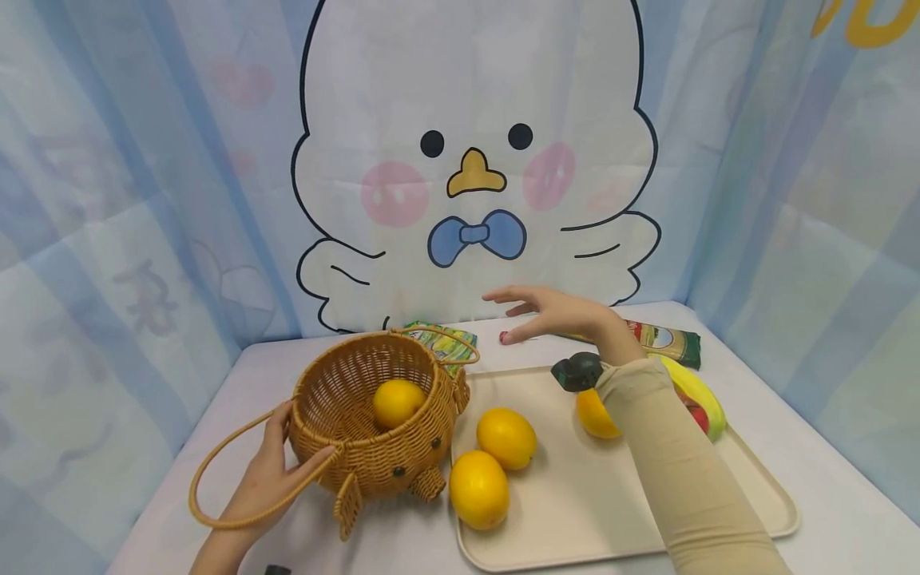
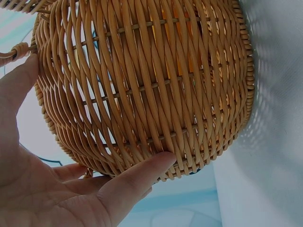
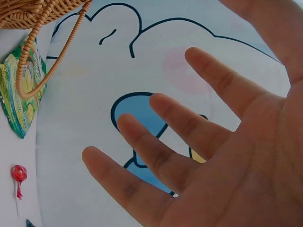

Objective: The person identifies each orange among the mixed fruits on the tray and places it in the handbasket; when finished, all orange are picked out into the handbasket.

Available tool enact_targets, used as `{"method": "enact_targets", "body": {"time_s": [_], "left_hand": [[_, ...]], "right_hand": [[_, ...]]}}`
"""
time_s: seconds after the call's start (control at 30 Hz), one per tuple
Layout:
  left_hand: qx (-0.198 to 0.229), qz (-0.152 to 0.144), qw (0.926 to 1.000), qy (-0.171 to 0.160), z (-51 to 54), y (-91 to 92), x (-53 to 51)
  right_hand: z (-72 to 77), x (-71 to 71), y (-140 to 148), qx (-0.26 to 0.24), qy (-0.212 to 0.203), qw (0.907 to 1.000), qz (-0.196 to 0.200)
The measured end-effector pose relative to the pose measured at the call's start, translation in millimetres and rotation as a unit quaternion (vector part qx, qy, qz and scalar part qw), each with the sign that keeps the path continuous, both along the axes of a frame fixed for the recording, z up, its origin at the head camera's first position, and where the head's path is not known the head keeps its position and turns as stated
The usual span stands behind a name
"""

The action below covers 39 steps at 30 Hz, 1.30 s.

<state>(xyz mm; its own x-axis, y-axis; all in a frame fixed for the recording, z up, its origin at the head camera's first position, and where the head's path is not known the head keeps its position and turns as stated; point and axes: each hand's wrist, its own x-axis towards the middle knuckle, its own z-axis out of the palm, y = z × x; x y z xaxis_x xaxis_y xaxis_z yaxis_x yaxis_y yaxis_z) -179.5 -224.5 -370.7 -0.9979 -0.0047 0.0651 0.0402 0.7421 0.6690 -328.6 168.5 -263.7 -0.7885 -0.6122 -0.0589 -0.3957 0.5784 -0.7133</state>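
Note:
My left hand (image 1: 262, 479) holds the brown wicker basket (image 1: 388, 471) at its left side, thumb and fingers spread along the rim. In the left wrist view, the fingers (image 2: 142, 177) lie against the woven wall (image 2: 142, 85). One orange (image 1: 398, 402) sits inside the basket, which has an animal face on its front. My right hand (image 1: 557, 315) hovers empty above the back edge of the beige tray (image 1: 568, 511), its fingers extended and apart. A red lollipop (image 3: 19, 175) lies on the table near it. On the tray's left side are two more oranges (image 1: 506, 438) (image 1: 478, 489).
Partly behind my right forearm, another orange (image 1: 598, 414), a banana (image 1: 700, 391) and a red fruit (image 1: 693, 411) lie on the tray. A green snack bag (image 1: 442, 342) is behind the basket. A long green-and-red package (image 1: 672, 343) lies at the back right, near the curtain.

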Motion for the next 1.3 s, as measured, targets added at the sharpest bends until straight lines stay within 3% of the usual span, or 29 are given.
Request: {"method": "enact_targets", "body": {"time_s": [0.37,0.67,0.9,1.0,1.3], "left_hand": [[-0.001,0.001,1.0000,0.000,-0.4,0.1,-0.3],[0.002,0.003,0.9999,0.011,-0.6,-0.9,-0.2],[0.001,0.003,0.9999,0.011,-0.9,-0.9,-1.3],[0.002,0.002,0.9999,0.015,-1.5,-1.0,-1.2],[0.007,-0.008,0.9993,0.037,-1.6,-1.0,-1.6]], "right_hand": [[-2.2,2.6,1,-0.013,-0.011,0.9998,0.006],[-11.7,3.0,4,0.009,0.003,0.9998,0.016],[-27.9,6.1,7,0.021,-0.032,0.9989,0.027],[-36.2,6.9,8,0.024,-0.029,0.9989,0.030],[-62.3,12.0,12,0.045,-0.060,0.9970,0.017]]}}
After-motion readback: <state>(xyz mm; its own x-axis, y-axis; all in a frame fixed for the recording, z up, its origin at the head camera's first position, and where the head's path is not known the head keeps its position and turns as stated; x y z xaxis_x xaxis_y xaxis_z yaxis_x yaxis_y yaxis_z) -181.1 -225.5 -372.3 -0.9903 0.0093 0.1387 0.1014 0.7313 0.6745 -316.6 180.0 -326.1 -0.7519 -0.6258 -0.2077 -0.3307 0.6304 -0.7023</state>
